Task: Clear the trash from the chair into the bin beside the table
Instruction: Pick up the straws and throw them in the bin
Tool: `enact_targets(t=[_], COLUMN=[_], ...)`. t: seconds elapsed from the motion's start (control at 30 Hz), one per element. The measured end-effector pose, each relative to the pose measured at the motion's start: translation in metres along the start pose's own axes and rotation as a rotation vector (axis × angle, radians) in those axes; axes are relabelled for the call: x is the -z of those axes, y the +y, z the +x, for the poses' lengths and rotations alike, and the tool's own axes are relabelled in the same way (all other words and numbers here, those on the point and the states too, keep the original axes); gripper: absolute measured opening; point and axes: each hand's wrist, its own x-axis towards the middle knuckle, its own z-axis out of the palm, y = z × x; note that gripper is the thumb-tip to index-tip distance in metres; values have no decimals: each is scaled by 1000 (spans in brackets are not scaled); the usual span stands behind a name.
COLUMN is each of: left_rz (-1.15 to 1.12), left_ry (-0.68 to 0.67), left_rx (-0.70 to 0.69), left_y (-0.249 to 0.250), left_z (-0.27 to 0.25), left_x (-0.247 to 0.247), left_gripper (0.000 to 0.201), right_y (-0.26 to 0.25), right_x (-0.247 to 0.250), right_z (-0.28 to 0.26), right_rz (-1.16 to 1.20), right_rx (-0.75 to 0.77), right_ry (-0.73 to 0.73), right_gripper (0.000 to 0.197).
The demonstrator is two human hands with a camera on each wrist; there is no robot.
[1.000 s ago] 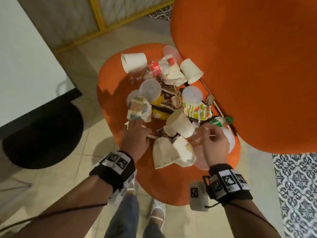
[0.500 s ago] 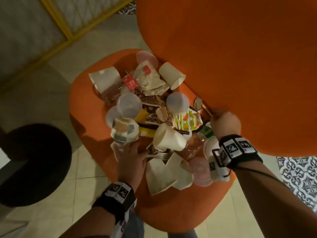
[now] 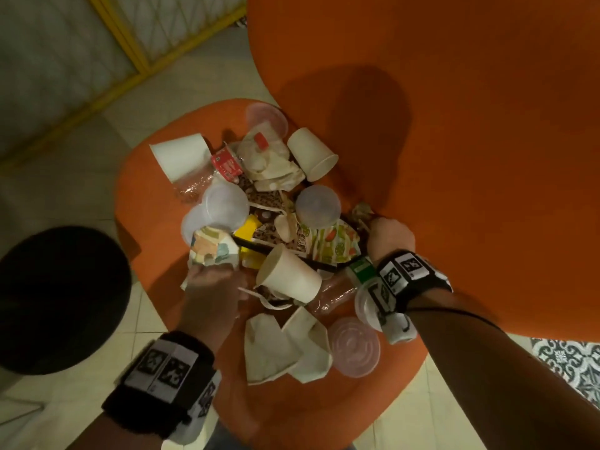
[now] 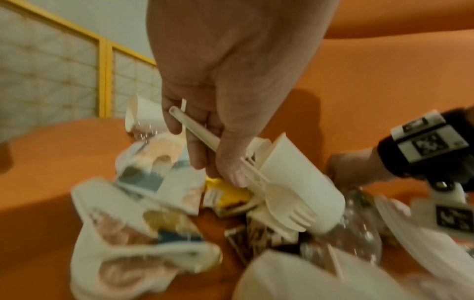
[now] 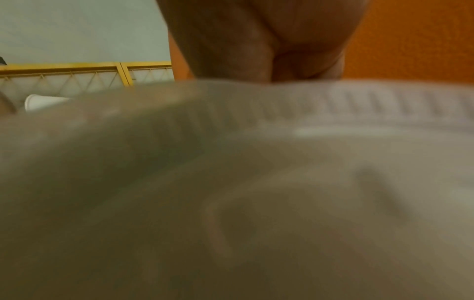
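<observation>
Nearest, flattened paper wrappers [image 3: 276, 349] and a ribbed clear lid [image 3: 355, 350] lie on the orange chair [image 3: 146, 203]. The left hand [image 4: 225, 85] curls its grip round a white plastic fork [image 4: 282, 201]. Farther, the right hand [image 3: 389, 237] meets crumpled trash; its grip is hidden.

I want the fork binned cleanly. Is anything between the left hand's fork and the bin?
Nothing visible blocks it. The left hand already grips the white plastic fork, whose tines lie against a paper cup in the pile. The black bin stands on the floor left of the chair seat.
</observation>
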Motion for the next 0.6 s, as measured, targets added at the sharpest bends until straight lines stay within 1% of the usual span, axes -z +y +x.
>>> enact_targets(t=[0.03,0.07,0.1,0.17,0.2,0.23,0.27,0.3,0.33,0.37,0.43,0.5,0.53,0.6], left_rz=[-13,73,157,185,168,137,101,65,15,-28,-109,-131,-134,-127], left_ry=[-43,-114,-193,-276,-297,-279,-245,-213,-181,-149,-113,-90,-74,-31], left_rx=[16,7,33,110,125,127,122,119,99,78,84,82,69,24], left_y=[0,3,2,2,-2,-6,-8,-10,-10,-9,-5,-2,1,4], left_z=[2,4,8,11,12,12,9,6,2,0,-4,-4,-3,0], left_x=[6,15,23,40,45,49,54,58,63,68,74,76,77,76], left_gripper=[9,4,5,9,6,4,9,9,4,7,16,20,22,25], right_y=[1,1,1,0,0,0,0,0,0,0,2,5,7,8], right_x=[1,2,2,4,5,5,4,3,1,-1,-4,-5,-4,0], right_z=[0,0,1,1,1,1,-1,-2,-4,-5,-8,-12,-15,-22], right_rz=[24,39,39,28,30,35,38,38,34,31,59,160,220,377], right_rx=[-3,-8,-11,-23,-28,-30,-28,-17,2,25,68,115,153,253], right_ry=[-12,-34,-57,-100,-112,-115,-108,-96,-80,-60,-22,33,104,334], right_gripper=[20,19,18,17,18,17,17,16,16,15,17,22,23,18])
